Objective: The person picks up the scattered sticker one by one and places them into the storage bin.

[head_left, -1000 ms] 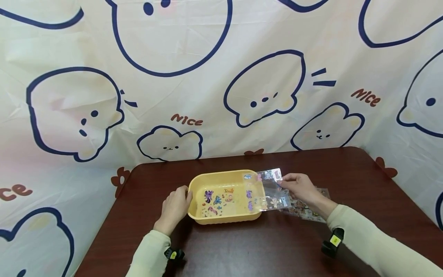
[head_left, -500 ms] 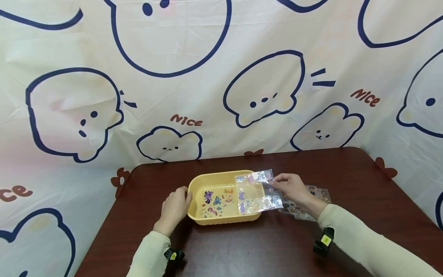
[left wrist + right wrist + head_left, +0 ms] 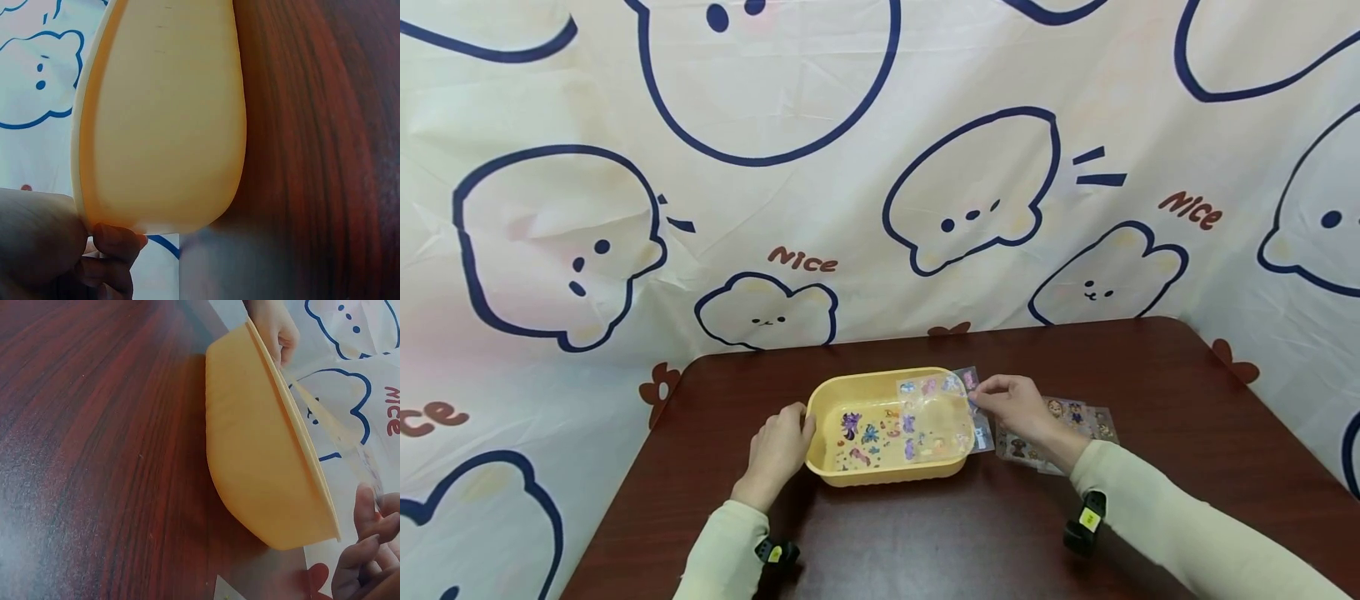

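A yellow plastic basin sits on the table, with a sheet of colourful stickers inside at its left. My left hand grips the basin's left end; in the left wrist view the fingers bend at the rim. Between thumb and fingers, my right hand pinches a clear sticker sheet by its right edge. This sheet hangs over the right part of the basin, its right strip past the rim. In the right wrist view the right hand is beyond the basin's near end.
More sticker sheets lie overlapping on the table to the right, partly hidden by the right forearm. The dark brown table stretches in front of the basin. A cartoon-printed cloth hangs behind the table.
My right hand has moved left with the clear sticker sheet, which now covers more of the basin's right side. The left hand and the basin have stayed in place.
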Demonstrator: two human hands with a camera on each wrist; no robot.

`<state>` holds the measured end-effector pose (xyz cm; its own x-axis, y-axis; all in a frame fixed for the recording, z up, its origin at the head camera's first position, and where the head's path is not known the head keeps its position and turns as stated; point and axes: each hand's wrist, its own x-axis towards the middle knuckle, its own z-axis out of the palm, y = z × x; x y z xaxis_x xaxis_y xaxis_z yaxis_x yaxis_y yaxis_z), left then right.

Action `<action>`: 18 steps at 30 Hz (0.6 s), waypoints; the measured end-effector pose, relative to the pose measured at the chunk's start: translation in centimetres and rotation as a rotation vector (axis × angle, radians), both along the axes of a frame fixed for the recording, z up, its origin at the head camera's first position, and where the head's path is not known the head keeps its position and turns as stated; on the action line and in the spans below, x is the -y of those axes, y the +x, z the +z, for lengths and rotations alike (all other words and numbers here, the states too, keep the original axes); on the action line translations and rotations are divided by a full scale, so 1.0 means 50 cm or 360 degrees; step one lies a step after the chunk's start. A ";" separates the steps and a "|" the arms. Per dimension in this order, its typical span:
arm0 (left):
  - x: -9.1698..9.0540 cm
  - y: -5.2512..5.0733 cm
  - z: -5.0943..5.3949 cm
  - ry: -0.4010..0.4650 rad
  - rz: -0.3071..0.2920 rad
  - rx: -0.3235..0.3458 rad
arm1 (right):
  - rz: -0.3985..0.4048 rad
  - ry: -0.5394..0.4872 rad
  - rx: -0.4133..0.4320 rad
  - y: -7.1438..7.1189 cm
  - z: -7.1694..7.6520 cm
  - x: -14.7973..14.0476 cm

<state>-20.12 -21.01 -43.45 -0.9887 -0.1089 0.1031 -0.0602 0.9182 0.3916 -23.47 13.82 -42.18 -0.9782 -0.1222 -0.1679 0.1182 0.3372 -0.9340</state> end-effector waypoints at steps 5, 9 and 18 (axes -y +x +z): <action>-0.001 0.001 0.002 -0.0001 0.0007 0.0007 | 0.0010 0.0017 -0.0025 0.001 0.004 0.012; -0.002 0.002 0.003 0.0001 0.0010 0.0007 | 0.0008 -0.0030 0.0007 0.000 0.007 0.022; -0.002 0.001 0.002 0.0011 0.0028 0.0007 | -0.0014 0.0119 -0.0140 -0.016 -0.004 0.039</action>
